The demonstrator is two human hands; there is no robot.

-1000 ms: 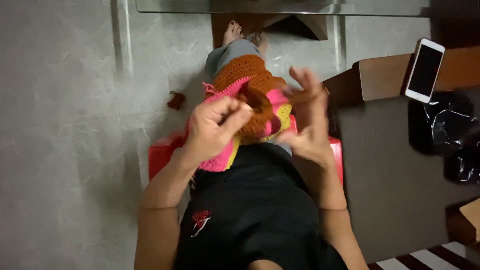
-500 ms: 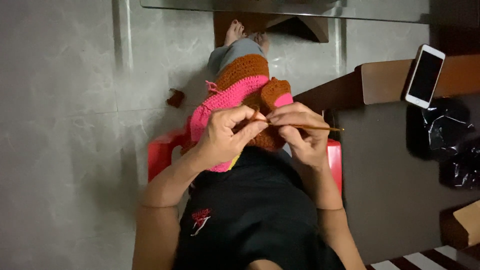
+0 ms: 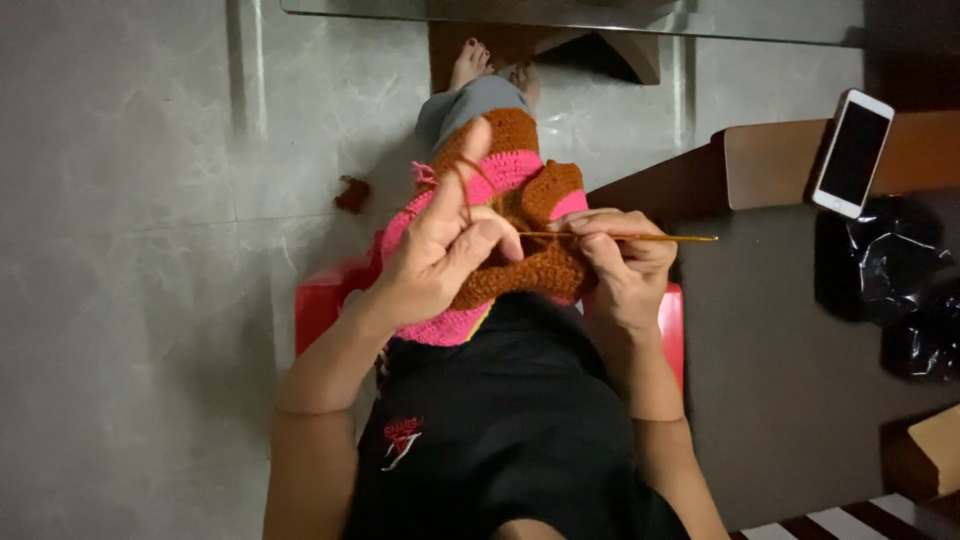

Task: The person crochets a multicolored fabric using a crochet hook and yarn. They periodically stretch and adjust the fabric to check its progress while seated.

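Pinched in my right grip (image 3: 618,262), a slim golden metal crochet hook (image 3: 640,237) points away from the work; my left grip (image 3: 440,250), forefinger raised to tension yarn, clasps the brown-and-pink crocheted piece (image 3: 520,215) on my lap between both grips.

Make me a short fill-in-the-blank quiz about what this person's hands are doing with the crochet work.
1. The right hand holds a thin ____ by its shaft.
2. The left hand has brown ____ looped over its raised forefinger.
3. The crochet piece has brown and ____ stripes.
4. A phone lies on the wooden ledge on the person's ____ side.

Missing words: hook; yarn; pink; right
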